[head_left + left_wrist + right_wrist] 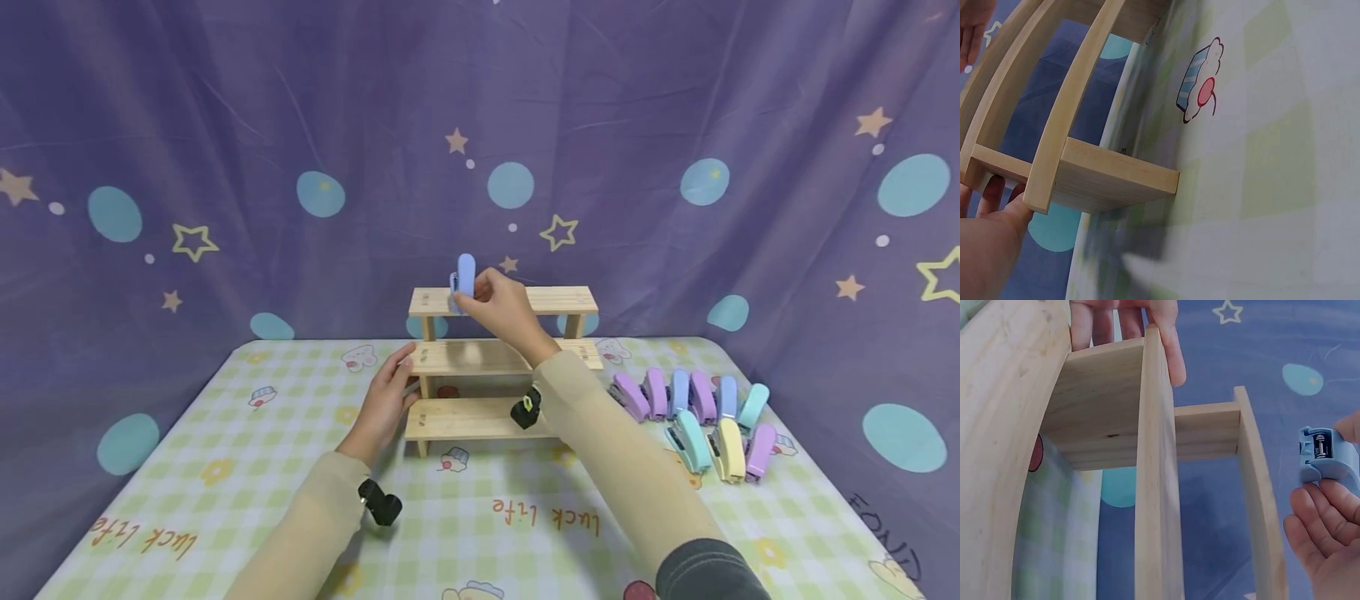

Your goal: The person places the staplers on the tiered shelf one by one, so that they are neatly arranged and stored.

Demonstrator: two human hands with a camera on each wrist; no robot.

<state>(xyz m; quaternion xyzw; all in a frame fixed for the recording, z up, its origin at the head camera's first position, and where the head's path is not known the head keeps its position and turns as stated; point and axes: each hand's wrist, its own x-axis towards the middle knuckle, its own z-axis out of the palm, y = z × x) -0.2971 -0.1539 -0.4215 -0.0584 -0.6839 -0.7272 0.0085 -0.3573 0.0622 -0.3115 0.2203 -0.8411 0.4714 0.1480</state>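
A three-tier wooden shelf rack (468,418) stands on the table. My right hand (504,307) pinches a light blue stapler (466,273) between thumb and fingers, upright at the left part of the top board. In the right wrist view, one end of the stapler (1335,467) faces the camera, beside the top board's edge. My left hand (385,402) grips the rack's left side at the middle tier. Its fingers wrap round the end of the middle board in the left wrist view, where the left hand (991,247) is partly cut off.
To the right of the rack, several staplers stand close together in two rows, among them a purple stapler (656,393), a teal stapler (690,442) and a yellow stapler (730,450). A checked cloth (270,475) covers the table. A purple curtain (600,108) hangs behind.
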